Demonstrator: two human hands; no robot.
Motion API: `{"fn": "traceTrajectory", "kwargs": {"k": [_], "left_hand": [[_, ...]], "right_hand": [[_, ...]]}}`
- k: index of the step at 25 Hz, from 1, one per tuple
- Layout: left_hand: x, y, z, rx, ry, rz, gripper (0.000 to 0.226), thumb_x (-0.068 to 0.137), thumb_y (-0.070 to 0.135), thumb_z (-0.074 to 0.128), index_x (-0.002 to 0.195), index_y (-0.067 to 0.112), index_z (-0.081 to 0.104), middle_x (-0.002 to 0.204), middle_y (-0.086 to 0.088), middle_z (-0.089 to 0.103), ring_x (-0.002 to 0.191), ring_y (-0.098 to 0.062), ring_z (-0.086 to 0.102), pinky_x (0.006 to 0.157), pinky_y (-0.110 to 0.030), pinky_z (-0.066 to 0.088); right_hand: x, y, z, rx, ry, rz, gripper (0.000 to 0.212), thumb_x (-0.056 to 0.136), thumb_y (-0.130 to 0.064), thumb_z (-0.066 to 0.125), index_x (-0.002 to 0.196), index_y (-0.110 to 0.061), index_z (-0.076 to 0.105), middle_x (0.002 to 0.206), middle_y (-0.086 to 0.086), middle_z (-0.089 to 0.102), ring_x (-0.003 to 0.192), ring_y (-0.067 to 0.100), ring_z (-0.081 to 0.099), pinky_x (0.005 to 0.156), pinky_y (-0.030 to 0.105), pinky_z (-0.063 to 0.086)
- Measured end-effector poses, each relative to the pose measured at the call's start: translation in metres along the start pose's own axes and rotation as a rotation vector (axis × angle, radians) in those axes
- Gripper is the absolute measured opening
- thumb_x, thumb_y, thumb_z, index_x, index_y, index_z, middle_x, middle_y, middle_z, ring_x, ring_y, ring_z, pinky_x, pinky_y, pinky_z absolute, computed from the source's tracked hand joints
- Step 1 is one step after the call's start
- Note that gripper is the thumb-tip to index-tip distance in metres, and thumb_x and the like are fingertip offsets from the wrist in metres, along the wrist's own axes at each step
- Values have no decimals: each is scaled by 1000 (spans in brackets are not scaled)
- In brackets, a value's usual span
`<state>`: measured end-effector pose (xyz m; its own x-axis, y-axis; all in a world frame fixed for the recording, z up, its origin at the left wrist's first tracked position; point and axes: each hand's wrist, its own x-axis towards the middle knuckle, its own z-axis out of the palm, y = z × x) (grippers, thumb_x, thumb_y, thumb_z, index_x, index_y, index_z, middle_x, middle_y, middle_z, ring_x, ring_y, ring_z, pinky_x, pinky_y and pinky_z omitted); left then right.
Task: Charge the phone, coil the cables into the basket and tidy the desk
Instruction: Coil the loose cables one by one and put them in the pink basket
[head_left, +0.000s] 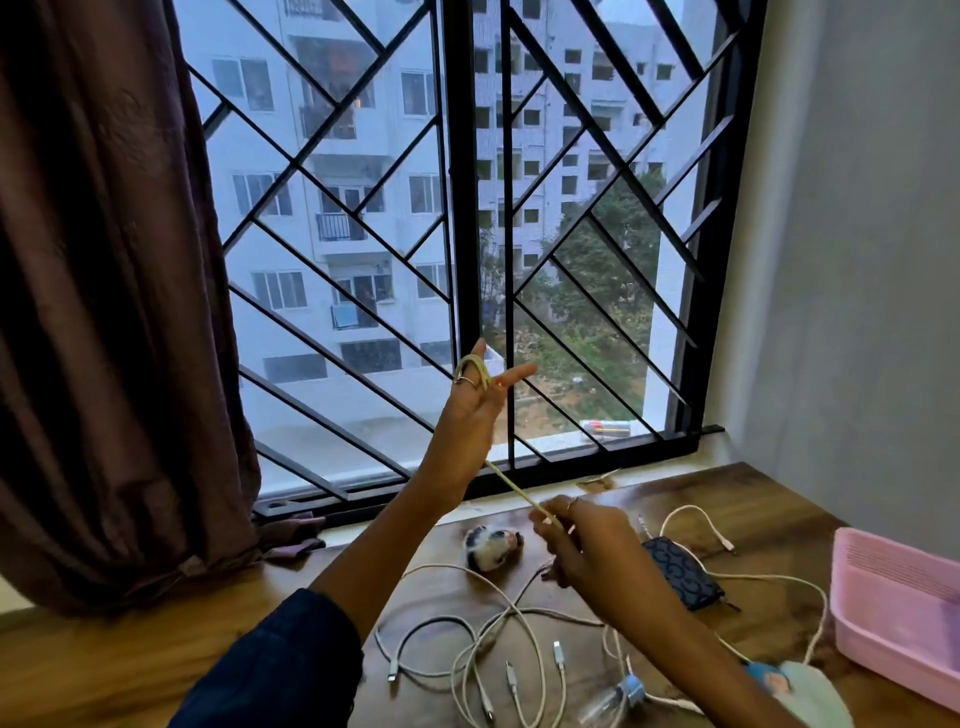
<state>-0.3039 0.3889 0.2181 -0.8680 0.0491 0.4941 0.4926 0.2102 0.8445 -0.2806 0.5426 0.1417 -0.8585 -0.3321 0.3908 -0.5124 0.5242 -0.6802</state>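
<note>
The counter (675, 493) along the bottom of the frame looks like wood-grain laminate, brown and fairly smooth with a soft sheen. The basket (893, 613) at the lower right is pale pink plastic, matt, with fine ribbing on its inner wall. The loose cables (498, 649) at lower centre have smooth white plastic sheathing. The cord (519, 491) stretched between the hands looks braided and yellowish. The curtain (104, 312) at the left is heavy brown cloth, matt. The window grille (460, 208) is black painted metal.
</note>
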Motion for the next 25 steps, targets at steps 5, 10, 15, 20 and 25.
{"fn": "traceTrajectory", "kwargs": {"k": [5, 10, 15, 20, 25], "left_hand": [[-5, -21, 0, 353, -145, 51, 52, 103, 16, 33, 150, 20, 12, 112, 15, 60, 109, 13, 48, 99, -7, 31], [-15, -10, -10, -9, -203, -112, 34, 103, 22, 31, 135, 19, 41, 76, 0, 51, 51, -2, 46, 46, -11, 36], [-21, 1, -27, -258, -257, -283, 53, 98, 52, 22, 76, 13, 50, 52, 1, 38, 40, -7, 26, 40, -20, 18], [-34, 4, -31, -392, -383, -363, 53, 97, 51, 26, 94, 9, 59, 45, 6, 28, 36, -4, 18, 39, -19, 11], [-51, 10, -25, -406, -427, -430, 58, 97, 51, 26, 76, 21, 71, 45, 6, 25, 35, -4, 17, 41, -21, 9]], "right_hand": [[22, -34, -25, -320, 284, -184, 19, 90, -36, 60, 93, -21, 71, 69, -5, 60, 63, 14, 56, 56, 29, 40], [49, -52, -43, -218, 203, -359, 12, 84, -17, 68, 93, -10, 72, 76, 0, 54, 63, 11, 52, 60, 24, 40], [67, -66, -53, -72, 154, -333, 12, 82, -14, 71, 92, -10, 72, 82, 10, 59, 70, 26, 61, 67, 30, 52], [58, -70, -46, 105, 155, -251, 6, 78, -8, 73, 84, -7, 72, 85, 12, 65, 72, 5, 61, 66, 12, 49], [39, -67, -42, 143, 139, -238, 5, 80, -10, 72, 81, -15, 71, 84, 12, 68, 79, 23, 64, 71, 28, 51]]}}
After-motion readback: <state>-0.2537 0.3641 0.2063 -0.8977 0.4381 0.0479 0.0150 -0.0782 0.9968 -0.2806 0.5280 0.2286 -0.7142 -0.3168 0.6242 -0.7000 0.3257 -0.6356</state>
